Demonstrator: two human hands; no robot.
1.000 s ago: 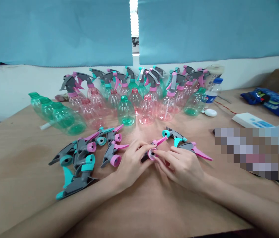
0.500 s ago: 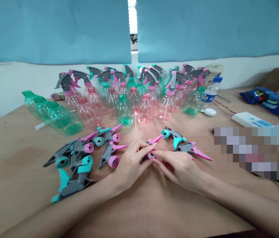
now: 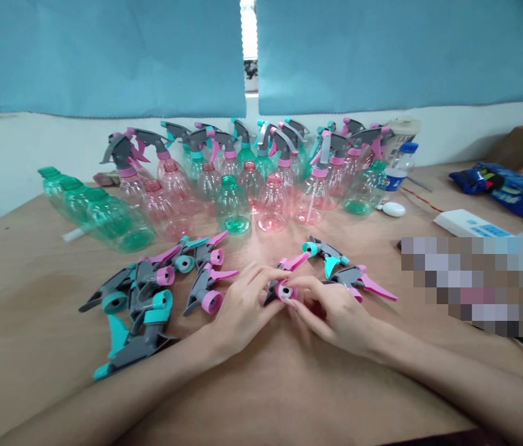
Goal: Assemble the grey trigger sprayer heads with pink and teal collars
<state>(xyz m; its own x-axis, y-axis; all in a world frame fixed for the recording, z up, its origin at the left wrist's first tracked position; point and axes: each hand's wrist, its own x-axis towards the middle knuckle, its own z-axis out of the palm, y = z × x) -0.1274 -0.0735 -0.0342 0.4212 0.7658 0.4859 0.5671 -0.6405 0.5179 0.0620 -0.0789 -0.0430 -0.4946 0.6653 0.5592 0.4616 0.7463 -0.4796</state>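
My left hand (image 3: 245, 306) is closed around the grey body of a pink-and-grey trigger sprayer head (image 3: 286, 290), whose pink collar faces me and shows a dark hole in its middle. On the collar's right side, my right hand (image 3: 338, 310) pinches the rim between thumb and fingers. Beside my left hand lies another pink sprayer head (image 3: 212, 301). Several teal and pink sprayer heads (image 3: 154, 303) are heaped farther left. Just past my right hand rest a pink sprayer head (image 3: 358, 282) and a teal one (image 3: 326, 253).
Behind the hands stand rows of pink bottles (image 3: 273, 207) and green bottles (image 3: 233, 207), many topped with sprayers. Green bottles (image 3: 108, 217) lean together at left. To the right are a drink bottle (image 3: 398, 170), a white power strip (image 3: 472, 224) and a blue packet (image 3: 507, 189).
My right fingers have drawn back from across the sprayer's collar to its right rim, so the collar opening now shows. My left hand keeps its hold.
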